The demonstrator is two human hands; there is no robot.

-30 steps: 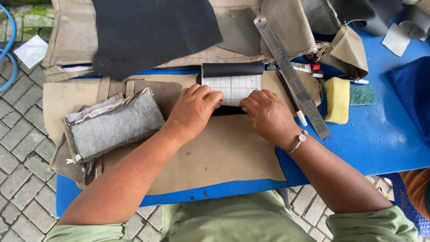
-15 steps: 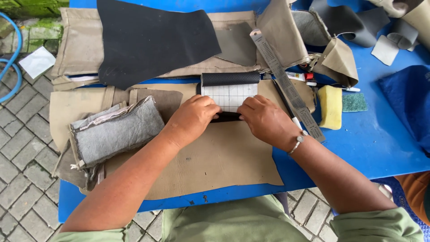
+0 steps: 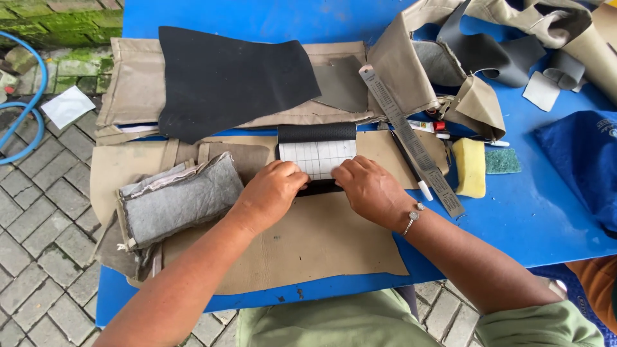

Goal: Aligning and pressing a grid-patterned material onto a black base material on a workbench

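Nearest, a tan leather sheet (image 3: 302, 247) on the blue table (image 3: 553, 212); on it the left hand (image 3: 273, 189) and right hand (image 3: 369, 186), fingers curled, press flat on a white gridded template (image 3: 318, 157) over a black strip (image 3: 316, 133). Left: grey felt stack (image 3: 173, 199); right: steel ruler (image 3: 411, 138), yellow sponge (image 3: 470, 167). Farthest: black leather piece (image 3: 225, 80).

This is an open-air craft workshop for leather or upholstery work. A blue tabletop (image 3: 553, 212) stands on grey paving stones (image 3: 38, 257), with a mossy brick wall (image 3: 58, 19) and a blue hose (image 3: 26, 109) at the far left. Cut sheets of tan material (image 3: 308, 250) and black material (image 3: 225, 77) cover the tabletop, with a steel ruler (image 3: 411, 138), a yellow sponge (image 3: 470, 167) and a green scouring pad (image 3: 502, 160) to the right.
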